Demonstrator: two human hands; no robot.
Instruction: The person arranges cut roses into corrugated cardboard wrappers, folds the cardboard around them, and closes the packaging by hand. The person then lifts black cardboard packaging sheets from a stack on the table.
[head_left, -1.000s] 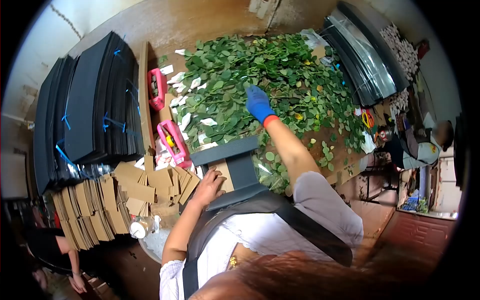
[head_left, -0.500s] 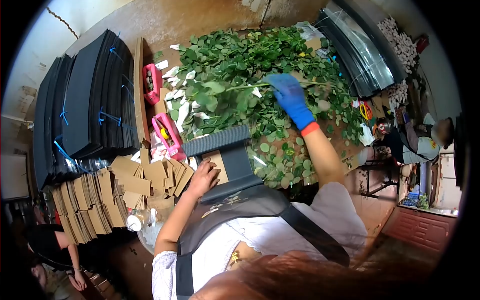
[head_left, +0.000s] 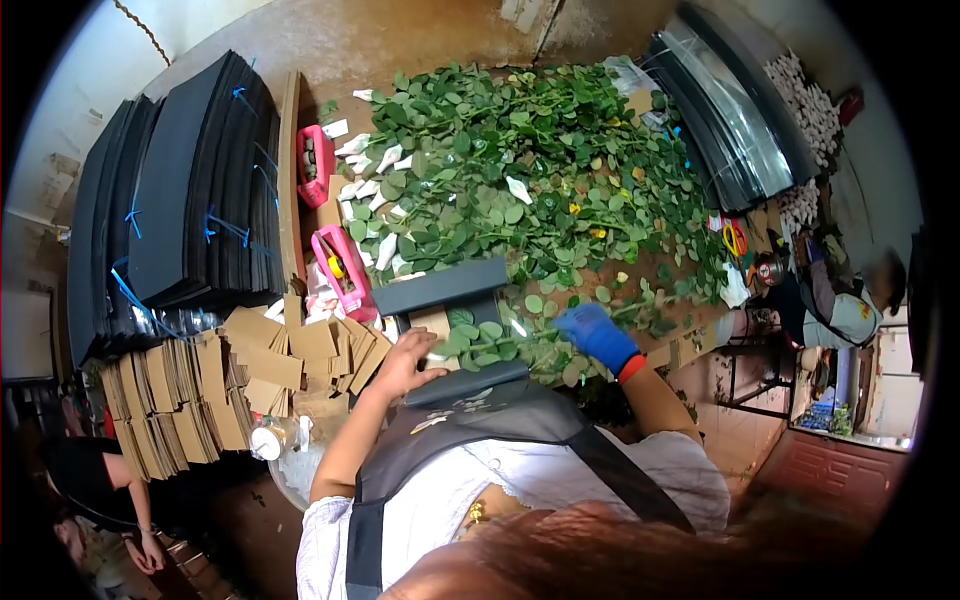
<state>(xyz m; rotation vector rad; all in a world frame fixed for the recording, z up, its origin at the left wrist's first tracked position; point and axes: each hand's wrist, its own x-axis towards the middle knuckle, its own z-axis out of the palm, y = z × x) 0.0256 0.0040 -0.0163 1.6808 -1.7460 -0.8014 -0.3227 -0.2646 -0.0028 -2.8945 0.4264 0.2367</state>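
My right hand (head_left: 600,338), in a blue glove with a red cuff, grips a leafy rose stem (head_left: 488,345). Its leaves lie over a black folded sheet (head_left: 440,287) in front of me; the glove hides part of the stem. My bare left hand (head_left: 408,364) rests at the sheet's left side with its fingers stretched out, beside a brown cardboard piece (head_left: 432,320) lying on the sheet. Beyond the sheet spreads a thick pile of leafy stems (head_left: 500,130), with white-sleeved flower heads (head_left: 388,250) mostly along its left side.
Tall stacks of black sheets (head_left: 185,190) tied with blue string stand left. Cardboard pieces (head_left: 175,405), two pink holders (head_left: 345,275) and a jar (head_left: 268,440) are nearer. Black and clear sheets (head_left: 735,110) lie back right, near yellow scissors (head_left: 735,238). Other people are at both sides.
My right hand has come down toward me from over the pile, bringing the rose stem onto the black sheet. My left hand stays by the cardboard, its fingers now more spread.
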